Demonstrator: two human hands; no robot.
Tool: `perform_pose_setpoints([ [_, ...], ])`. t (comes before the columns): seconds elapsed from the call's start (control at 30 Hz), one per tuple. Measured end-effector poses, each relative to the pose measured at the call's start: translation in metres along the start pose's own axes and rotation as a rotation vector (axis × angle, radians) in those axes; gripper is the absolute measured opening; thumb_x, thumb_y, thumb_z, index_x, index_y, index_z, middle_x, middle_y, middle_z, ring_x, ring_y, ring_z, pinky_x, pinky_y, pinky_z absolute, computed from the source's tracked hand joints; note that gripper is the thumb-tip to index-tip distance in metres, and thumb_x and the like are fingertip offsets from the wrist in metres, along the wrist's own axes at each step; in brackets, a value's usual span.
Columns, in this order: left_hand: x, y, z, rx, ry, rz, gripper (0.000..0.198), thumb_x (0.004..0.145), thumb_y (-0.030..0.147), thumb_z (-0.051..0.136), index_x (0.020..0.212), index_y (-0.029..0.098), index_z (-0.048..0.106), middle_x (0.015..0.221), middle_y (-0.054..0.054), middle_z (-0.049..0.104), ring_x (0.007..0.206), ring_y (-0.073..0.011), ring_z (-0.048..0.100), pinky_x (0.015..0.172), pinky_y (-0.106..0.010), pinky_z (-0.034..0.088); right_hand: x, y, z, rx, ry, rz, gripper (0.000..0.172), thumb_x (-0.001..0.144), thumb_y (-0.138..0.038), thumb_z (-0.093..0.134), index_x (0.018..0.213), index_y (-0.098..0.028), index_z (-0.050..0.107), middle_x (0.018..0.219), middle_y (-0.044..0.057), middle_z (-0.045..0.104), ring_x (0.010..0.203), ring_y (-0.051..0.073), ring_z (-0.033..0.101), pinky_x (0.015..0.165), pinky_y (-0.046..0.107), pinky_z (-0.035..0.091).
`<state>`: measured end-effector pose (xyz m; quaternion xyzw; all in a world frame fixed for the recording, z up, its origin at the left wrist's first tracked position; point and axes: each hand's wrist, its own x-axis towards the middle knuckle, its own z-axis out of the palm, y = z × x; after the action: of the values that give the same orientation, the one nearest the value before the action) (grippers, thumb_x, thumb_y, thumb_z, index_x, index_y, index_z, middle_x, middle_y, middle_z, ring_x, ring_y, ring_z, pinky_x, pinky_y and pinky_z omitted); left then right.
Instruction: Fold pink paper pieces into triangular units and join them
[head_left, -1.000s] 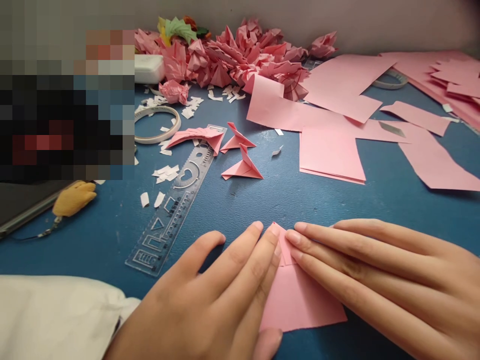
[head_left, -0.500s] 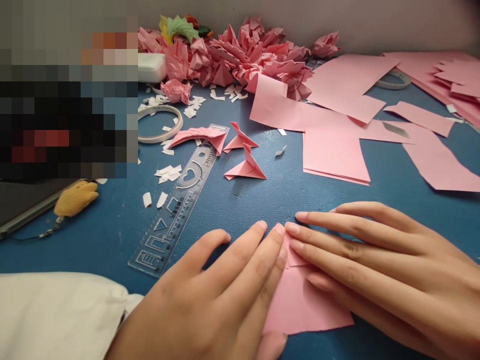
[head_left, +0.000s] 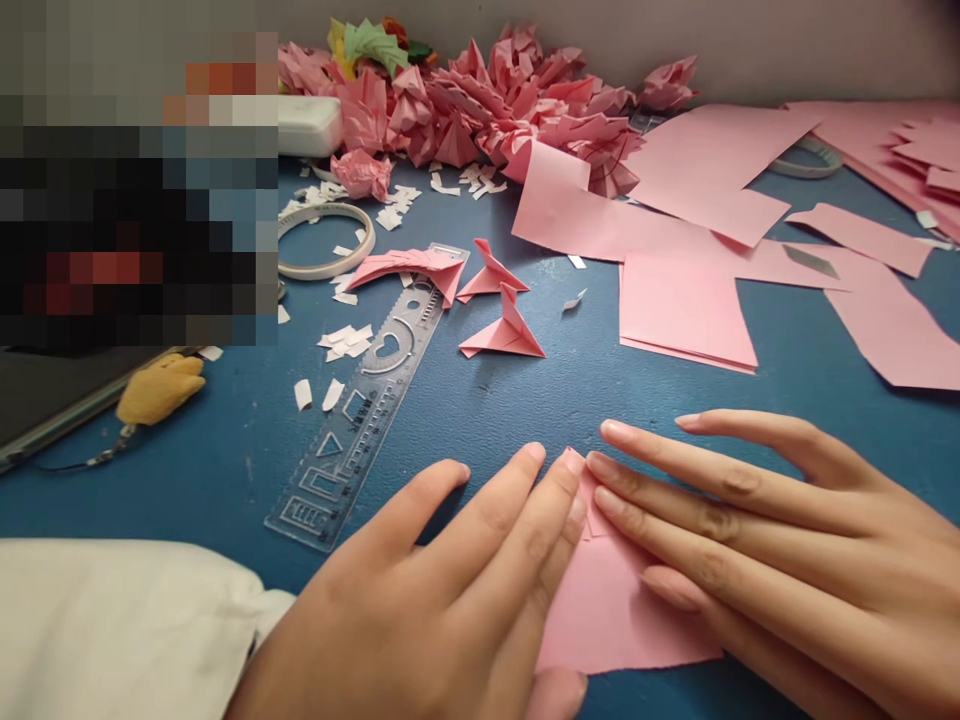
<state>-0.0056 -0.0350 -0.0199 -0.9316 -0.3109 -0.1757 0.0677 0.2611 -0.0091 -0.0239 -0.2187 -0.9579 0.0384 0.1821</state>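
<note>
A small pink paper sheet (head_left: 622, 620) lies on the blue table, its top folded into a point. My left hand (head_left: 450, 580) rests along its left side, fingers stretched out, with the fingertips at the peak. From the right, my right hand (head_left: 787, 530) presses outstretched fingers on the other folded edge; its thumb lies lower on the sheet. Part of the fold is hidden under the fingers. Beyond my hands stand two folded pink triangular pieces (head_left: 506, 328), beside a chain of joined pink pieces (head_left: 412, 266) lying across the end of a clear ruler (head_left: 352, 430).
Pink folded paper flowers (head_left: 465, 110) are heaped at the back. Cut pink sheets (head_left: 682, 300) spread over the right, with a grey blade-like piece (head_left: 802, 260) on one. A tape roll (head_left: 367, 240), white paper scraps (head_left: 345, 342) and a yellow plush charm (head_left: 161, 390) lie left.
The view has shifted slightly, moving everything a little to the right. My right hand's fingers have spread somewhat, and its thumb has slid right along the paper. My left hand keeps its place.
</note>
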Motion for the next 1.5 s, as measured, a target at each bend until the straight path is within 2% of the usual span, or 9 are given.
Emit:
perform_pose_setpoints([
  [0.33,0.003,0.001,0.0,0.001,0.007,-0.023,0.045,0.113,0.024,0.032,0.129,0.016,0.073,0.14,-0.001,0.071,0.131,-0.0177,0.057,0.1,-0.036,0.043,0.0,-0.001,0.0,-0.041,-0.03,-0.002,0.038,0.106,-0.008,0.045,0.142,-0.004,0.057,0.135,0.013,0.072,0.157,0.02,0.033,0.128,0.043,0.022],
  [0.53,0.006,0.002,0.001,-0.016,0.013,-0.032,0.041,0.109,0.022,0.039,0.125,0.018,0.076,0.136,0.0,0.072,0.126,-0.0179,0.061,0.099,-0.032,0.046,-0.001,-0.003,0.001,-0.034,0.001,0.006,0.036,0.104,-0.007,0.047,0.138,-0.005,0.06,0.129,0.013,0.075,0.152,0.022,0.042,0.128,0.041,0.025],
  [0.63,0.008,0.003,0.001,-0.011,0.007,-0.026,0.036,0.104,0.026,0.048,0.125,0.018,0.076,0.134,-0.004,0.073,0.122,-0.0226,0.064,0.099,-0.033,0.049,-0.001,-0.006,0.002,0.001,0.037,0.05,0.033,0.105,-0.006,0.047,0.133,-0.009,0.063,0.132,0.011,0.074,0.151,0.02,0.044,0.127,0.043,0.028],
  [0.77,0.011,0.005,0.0,-0.001,-0.107,-0.058,0.044,0.097,0.039,0.06,0.135,0.019,0.071,0.134,-0.012,0.072,0.125,-0.0334,0.063,0.101,-0.041,0.053,-0.002,-0.011,0.005,0.032,0.077,0.088,0.034,0.106,-0.009,0.05,0.138,-0.01,0.06,0.141,0.008,0.068,0.151,0.019,0.044,0.126,0.041,0.029],
  [0.97,0.012,0.007,0.0,0.004,-0.128,-0.067,0.046,0.097,0.043,0.062,0.134,0.019,0.071,0.135,-0.013,0.072,0.13,-0.0356,0.061,0.103,-0.043,0.053,-0.001,-0.01,0.005,0.039,0.085,0.078,0.036,0.104,-0.007,0.05,0.138,-0.011,0.062,0.137,0.008,0.071,0.144,0.022,0.053,0.127,0.041,0.029],
  [1.07,0.007,0.006,0.001,0.008,-0.086,-0.042,0.039,0.098,0.035,0.06,0.131,0.019,0.073,0.138,-0.011,0.071,0.132,-0.0324,0.06,0.102,-0.039,0.052,0.0,-0.007,0.003,0.018,0.07,0.05,0.037,0.104,-0.008,0.051,0.139,-0.009,0.061,0.137,0.01,0.071,0.146,0.023,0.051,0.125,0.042,0.03],
  [1.23,0.001,0.001,0.001,-0.033,0.017,0.002,0.04,0.107,0.016,0.04,0.125,0.019,0.075,0.139,-0.001,0.071,0.132,-0.0169,0.057,0.102,-0.03,0.044,0.002,-0.005,0.002,-0.004,0.041,0.036,0.036,0.102,-0.007,0.052,0.137,-0.009,0.062,0.142,0.009,0.069,0.148,0.023,0.047,0.121,0.044,0.032],
  [1.37,0.002,0.0,-0.001,-0.061,-0.013,-0.006,0.051,0.116,0.028,0.025,0.129,0.016,0.073,0.14,-0.002,0.07,0.133,-0.0171,0.055,0.103,-0.032,0.043,0.002,-0.005,0.004,-0.002,0.086,0.02,0.027,0.101,-0.005,0.053,0.119,-0.016,0.071,0.139,0.006,0.069,0.139,0.024,0.053,0.117,0.045,0.035],
  [1.5,0.007,-0.001,-0.004,-0.056,-0.033,0.015,0.048,0.114,0.027,0.029,0.13,0.014,0.072,0.137,-0.002,0.072,0.129,-0.0189,0.056,0.099,-0.035,0.044,0.005,-0.007,0.005,0.033,0.145,0.045,0.025,0.099,-0.002,0.054,0.11,-0.015,0.072,0.126,0.005,0.073,0.119,0.021,0.061,0.113,0.043,0.038],
])
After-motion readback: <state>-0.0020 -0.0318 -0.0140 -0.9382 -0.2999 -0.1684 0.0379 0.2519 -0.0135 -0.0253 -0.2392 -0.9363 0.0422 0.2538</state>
